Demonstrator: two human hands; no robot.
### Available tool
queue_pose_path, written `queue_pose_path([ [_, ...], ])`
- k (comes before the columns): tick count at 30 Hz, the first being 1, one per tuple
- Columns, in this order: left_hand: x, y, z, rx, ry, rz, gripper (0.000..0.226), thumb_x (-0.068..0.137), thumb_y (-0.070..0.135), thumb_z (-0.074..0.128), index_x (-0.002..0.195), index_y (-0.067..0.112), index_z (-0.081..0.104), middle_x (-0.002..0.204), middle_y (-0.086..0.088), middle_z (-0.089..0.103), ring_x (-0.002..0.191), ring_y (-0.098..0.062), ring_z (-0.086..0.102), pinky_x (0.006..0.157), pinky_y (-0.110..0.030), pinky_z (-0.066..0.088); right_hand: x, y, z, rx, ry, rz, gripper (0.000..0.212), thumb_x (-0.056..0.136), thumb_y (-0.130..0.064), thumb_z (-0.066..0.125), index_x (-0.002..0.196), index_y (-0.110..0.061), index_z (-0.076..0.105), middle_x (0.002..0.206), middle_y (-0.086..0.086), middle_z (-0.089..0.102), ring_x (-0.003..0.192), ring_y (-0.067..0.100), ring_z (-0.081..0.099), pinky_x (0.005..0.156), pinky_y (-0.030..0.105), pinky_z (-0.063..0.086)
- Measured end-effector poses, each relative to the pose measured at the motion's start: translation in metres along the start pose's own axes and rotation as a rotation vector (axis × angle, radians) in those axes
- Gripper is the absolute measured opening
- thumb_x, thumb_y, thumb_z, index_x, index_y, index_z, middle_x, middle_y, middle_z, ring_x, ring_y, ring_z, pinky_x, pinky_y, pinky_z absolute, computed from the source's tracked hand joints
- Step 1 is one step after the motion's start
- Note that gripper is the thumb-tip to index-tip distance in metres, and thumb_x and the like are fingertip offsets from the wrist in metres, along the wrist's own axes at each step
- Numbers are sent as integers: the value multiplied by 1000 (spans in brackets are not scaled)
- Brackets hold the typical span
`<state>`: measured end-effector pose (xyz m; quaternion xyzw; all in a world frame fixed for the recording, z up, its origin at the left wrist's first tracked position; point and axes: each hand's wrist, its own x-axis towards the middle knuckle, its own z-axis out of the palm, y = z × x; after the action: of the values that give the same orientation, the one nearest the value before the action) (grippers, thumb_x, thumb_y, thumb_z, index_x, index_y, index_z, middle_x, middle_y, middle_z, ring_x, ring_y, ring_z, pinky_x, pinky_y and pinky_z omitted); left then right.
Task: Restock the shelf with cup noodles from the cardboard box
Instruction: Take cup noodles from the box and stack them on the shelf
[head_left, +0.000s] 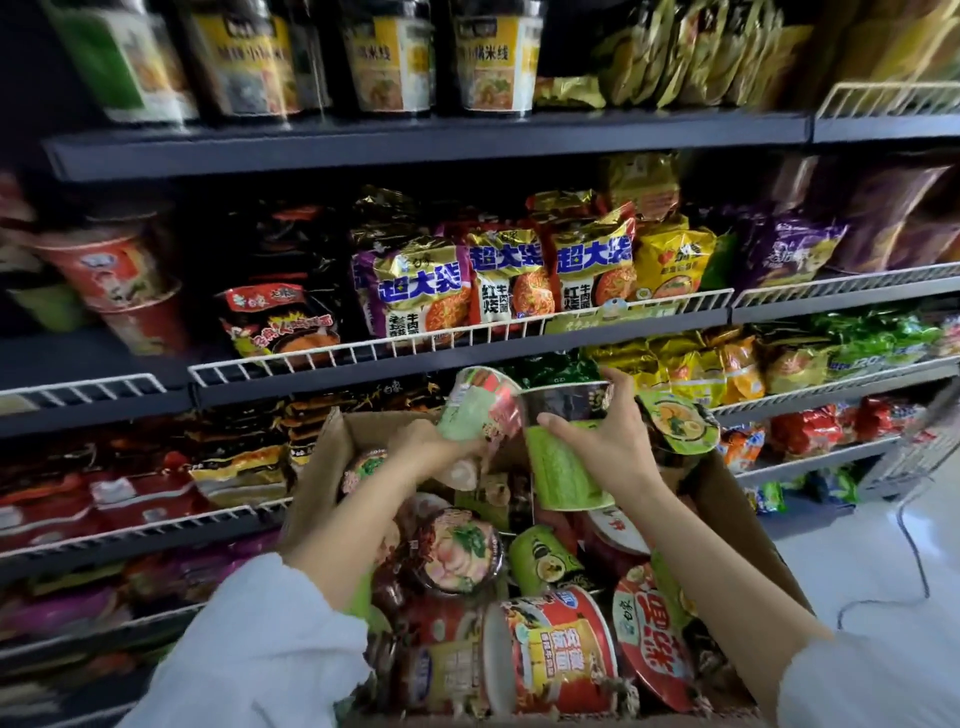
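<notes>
An open cardboard box in front of the shelves is full of cup noodles lying at all angles, among them a red and yellow cup near me. My left hand grips a pale green and red cup tilted above the box. My right hand grips a bright green cup, upright over the box's far half. Both cups are lifted to about the height of the wire-fronted shelf. Red cup noodles stand at the left of that shelf.
The shelf holds noodle packets behind a white wire rail. Above it a higher shelf carries tall black and yellow cups. Lower shelves with more packets run left and right of the box. A white floor with a thin cable lies right.
</notes>
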<state>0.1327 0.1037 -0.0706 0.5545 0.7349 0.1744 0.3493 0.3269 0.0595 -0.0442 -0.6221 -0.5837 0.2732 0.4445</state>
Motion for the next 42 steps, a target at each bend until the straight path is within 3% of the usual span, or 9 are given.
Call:
queue_pose_path([
  [2, -14, -14, -24, -336, 25, -63, 63, 70, 55, 74, 112, 12, 53, 104, 3, 53, 98, -14, 51, 83, -27, 49, -5, -17, 14, 36, -12, -34, 83, 75, -37, 76, 139, -22, 26, 142, 5, 38, 131, 22, 35, 95, 27, 31],
  [5, -22, -46, -58, -660, 49, -58, 93, 33, 71, 82, 106, 16, 61, 113, -1, 67, 102, -18, 63, 91, -35, 51, -14, -49, 42, 106, -61, -81, 85, 76, -40, 75, 141, -24, 23, 144, 5, 38, 133, 22, 36, 98, 27, 31],
  [8, -32, -78, -101, -799, 25, 26, 58, 58, 52, 80, 99, 13, 68, 82, 0, 72, 78, -13, 67, 72, -23, 50, -24, -88, 78, 165, -128, -131, 94, 76, -44, 73, 147, -24, 15, 152, 2, 29, 138, 21, 30, 106, 30, 29],
  [12, -47, -124, -169, -893, 118, 129, 30, 84, 26, 68, 109, 12, 60, 90, 4, 67, 85, -9, 61, 86, -29, 48, -38, -148, 143, 227, -188, -162, 113, 68, -57, 68, 151, -23, 0, 157, 2, 17, 143, 21, 21, 112, 35, 25],
  [17, -57, -200, -269, -737, 219, 212, 51, 81, 22, 71, 126, 17, 47, 111, -1, 64, 94, -12, 63, 83, -25, 47, -54, -213, 243, 257, -209, -167, 107, 66, -59, 72, 148, -17, 18, 137, -2, 47, 126, 19, 47, 102, 31, 40],
  [21, -53, -255, -337, -669, 305, 189, 79, 53, 52, 78, 121, 29, 45, 118, 4, 63, 108, -16, 60, 102, -39, 43, -59, -257, 319, 347, -243, -167, 112, 66, -55, 75, 151, -20, 10, 143, -9, 36, 132, 16, 37, 109, 31, 31],
  [27, -26, -306, -402, -713, 555, 139, 64, 77, 33, 76, 126, 18, 38, 111, 4, 55, 101, -14, 53, 85, -28, 37, -51, -305, 419, 419, -309, -203, 93, 65, -39, 84, 139, -25, 29, 120, -8, 58, 107, 9, 59, 99, 38, 48],
  [33, 33, -341, -463, -688, 778, 89, 72, 72, 34, 79, 126, 16, 34, 118, -2, 55, 110, -21, 53, 88, -32, 41, 1, -336, 517, 464, -348, -244, 97, 65, -19, 86, 138, -20, 22, 129, -1, 47, 117, 12, 50, 100, 25, 39],
  [42, 104, -366, -528, -702, 743, 72, 69, 73, 33, 79, 124, 17, 36, 107, 5, 54, 96, -13, 52, 81, -27, 38, 76, -338, 630, 379, -386, -133, 106, 62, -23, 88, 143, -13, 20, 133, 3, 45, 120, 13, 44, 97, 21, 33],
])
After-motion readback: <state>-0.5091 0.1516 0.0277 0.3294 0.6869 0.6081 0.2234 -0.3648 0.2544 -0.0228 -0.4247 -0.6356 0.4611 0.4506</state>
